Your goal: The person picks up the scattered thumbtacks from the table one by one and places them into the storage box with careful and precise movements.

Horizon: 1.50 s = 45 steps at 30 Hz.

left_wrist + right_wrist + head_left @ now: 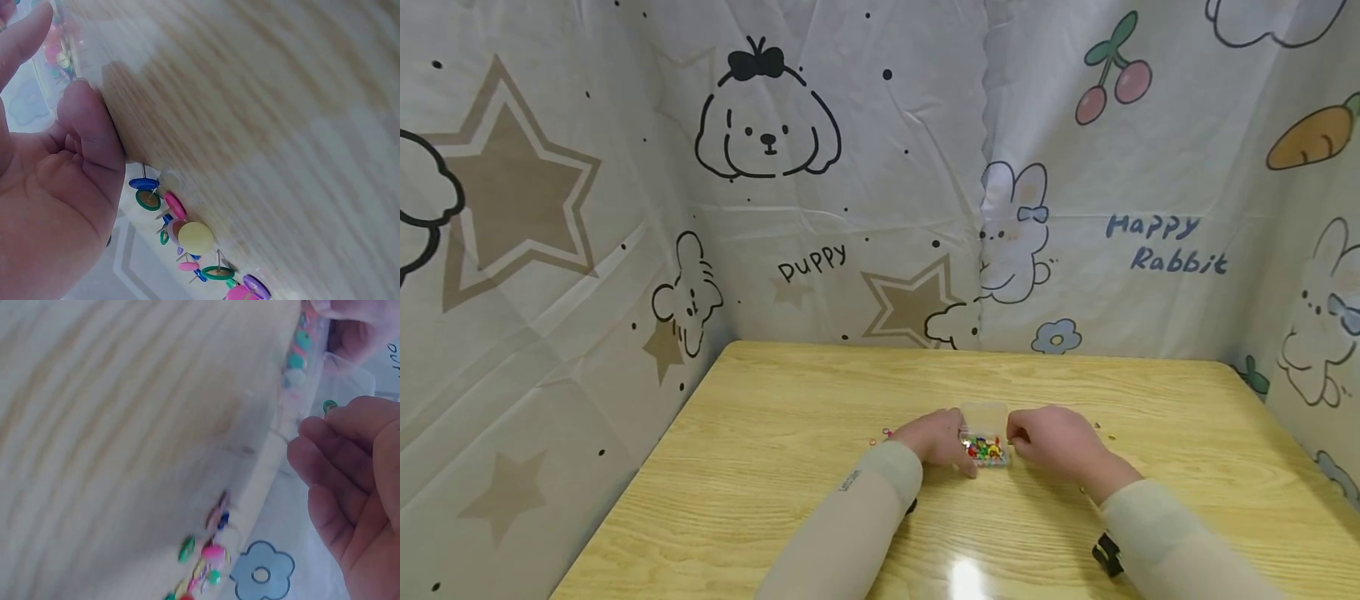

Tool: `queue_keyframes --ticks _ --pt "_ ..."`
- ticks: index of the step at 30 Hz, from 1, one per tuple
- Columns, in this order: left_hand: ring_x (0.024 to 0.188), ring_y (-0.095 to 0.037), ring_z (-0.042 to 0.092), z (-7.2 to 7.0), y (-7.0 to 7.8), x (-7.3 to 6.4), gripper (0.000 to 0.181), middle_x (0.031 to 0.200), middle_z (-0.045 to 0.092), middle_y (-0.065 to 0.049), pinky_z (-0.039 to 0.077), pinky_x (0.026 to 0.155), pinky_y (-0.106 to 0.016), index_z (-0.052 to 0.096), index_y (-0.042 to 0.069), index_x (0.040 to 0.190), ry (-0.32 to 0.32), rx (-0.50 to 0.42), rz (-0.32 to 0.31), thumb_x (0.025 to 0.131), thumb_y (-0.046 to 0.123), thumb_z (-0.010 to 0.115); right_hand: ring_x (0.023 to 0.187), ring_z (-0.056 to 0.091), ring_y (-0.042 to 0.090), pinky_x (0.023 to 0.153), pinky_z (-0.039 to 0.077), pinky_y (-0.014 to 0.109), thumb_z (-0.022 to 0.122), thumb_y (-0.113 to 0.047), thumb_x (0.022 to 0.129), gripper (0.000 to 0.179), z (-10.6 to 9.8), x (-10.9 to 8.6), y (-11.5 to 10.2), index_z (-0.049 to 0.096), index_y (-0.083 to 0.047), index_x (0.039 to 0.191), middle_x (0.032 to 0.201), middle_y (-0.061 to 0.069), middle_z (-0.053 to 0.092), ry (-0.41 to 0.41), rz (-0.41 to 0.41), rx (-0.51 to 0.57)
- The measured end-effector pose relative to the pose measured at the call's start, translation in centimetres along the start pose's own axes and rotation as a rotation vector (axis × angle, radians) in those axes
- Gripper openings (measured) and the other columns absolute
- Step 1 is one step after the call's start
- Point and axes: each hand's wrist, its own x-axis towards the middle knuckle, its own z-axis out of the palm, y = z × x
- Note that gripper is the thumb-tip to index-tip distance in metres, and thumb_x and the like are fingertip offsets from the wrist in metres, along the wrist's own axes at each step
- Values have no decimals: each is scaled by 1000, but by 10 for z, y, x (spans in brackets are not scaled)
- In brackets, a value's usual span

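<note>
A small clear plastic box (992, 464) lies with its lid (984, 416) folded back, and its tray holds colourful thumbtacks (985, 448). My left hand (934, 437) holds the box at its left side, with the thumb at the near corner and fingers by the hinge. Just right of the box is my right hand (1052, 437), fingers bent in. Its fingertips pinch a green thumbtack (330, 406) in the right wrist view. Behind the left hand, loose thumbtacks (195, 239) lie scattered in the left wrist view. More loose thumbtacks (213, 553) lie beside the right hand.
The box stands on a light wood-grain table (775, 433). Printed curtains (887, 167) hang behind it and along both sides. A black strap piece (1107, 555) shows by the right sleeve. Light glares off the table's near part.
</note>
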Motion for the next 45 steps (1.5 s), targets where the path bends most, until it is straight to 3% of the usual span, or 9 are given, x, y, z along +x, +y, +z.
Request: queue_keyframes --ticks 10,14,29,34,40,45 --pt "102 -17 59 0 3 0 65 113 63 1 50 90 -40 57 15 127 -9 -4 4 76 39 90 64 55 5 59 49 33 69 -10 91 16 10 6 -13 70 -23 83 79 -13 66 7 -10 -36" --pt "100 -17 59 0 3 0 64 112 63 1 50 89 -40 58 14 126 -11 -15 10 76 38 90 66 59 7 59 50 33 69 -11 91 14 12 6 -13 70 -23 84 80 -12 68 -4 -7 -70" --pt "93 -15 58 0 0 -1 60 106 61 3 50 86 -38 57 16 123 -4 -8 5 77 39 89 75 65 12 68 55 38 71 -13 93 9 3 4 -7 74 -21 91 86 -10 70 -22 -3 -35" --pt "90 -15 56 -1 0 0 62 103 60 2 49 86 -38 56 16 124 -2 -2 -2 77 40 89 72 63 11 68 54 40 69 -13 95 7 -7 2 7 74 -18 95 89 -7 70 -17 42 -19" --pt "97 -15 58 1 -2 4 66 110 62 1 50 88 -38 56 15 129 -2 19 15 77 40 89 67 55 10 69 53 41 59 -14 100 15 -20 -4 30 73 -14 103 93 -2 70 -41 163 20" --pt "96 -15 58 2 -3 6 67 110 62 1 50 88 -38 56 14 129 -3 6 15 76 39 90 67 52 13 66 50 41 59 -14 98 12 -22 -12 49 71 -13 100 88 -3 66 -80 224 35"
